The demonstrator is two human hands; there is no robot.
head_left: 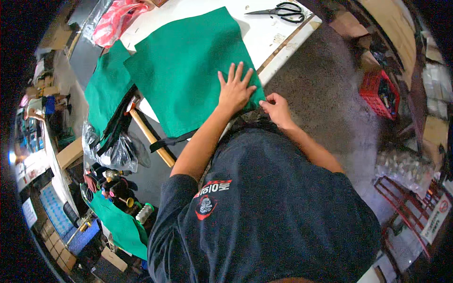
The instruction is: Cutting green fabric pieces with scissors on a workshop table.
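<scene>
A large green fabric piece [188,66] lies spread on a white table [264,33]. My left hand [234,88] rests flat on its lower right corner, fingers spread. My right hand [277,109] pinches the fabric's edge at the table's rim, just right of the left hand. A black strap [171,140] hangs from the fabric's lower edge. A second green fabric piece [106,87] lies to the left, partly under the first.
Black scissors [283,11] lie at the table's far right end. A red plastic bag [115,19] sits at the far left. A wooden handle [151,137], clear plastic bags and thread spools crowd the left side. A red crate [380,93] stands on the floor at right.
</scene>
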